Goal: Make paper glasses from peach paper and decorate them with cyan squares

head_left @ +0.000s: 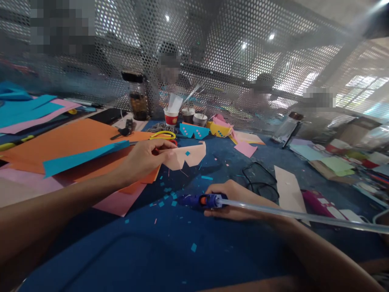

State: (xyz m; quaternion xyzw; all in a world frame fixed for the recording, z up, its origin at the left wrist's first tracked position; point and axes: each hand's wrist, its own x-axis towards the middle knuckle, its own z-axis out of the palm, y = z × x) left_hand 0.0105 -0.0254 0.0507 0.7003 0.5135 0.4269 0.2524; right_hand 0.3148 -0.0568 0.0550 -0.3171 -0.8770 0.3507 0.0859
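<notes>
My left hand pinches the left end of a pale pink paper cutout shaped like a pair of glasses, with one small blue square on its front. The cutout is raised above the table. My right hand is wrapped round a dark blue glue gun, its nozzle pointing left. A long clear glue stick runs out of the gun's back toward the right. Below the nozzle, small blue paper squares lie scattered on the blue tabletop.
Orange sheets and a blue strip lie at left, near yellow-handled scissors. Blue paper glasses and yellow ones stand behind. Paper cups, a dark-lidded jar and a perforated metal screen are further back.
</notes>
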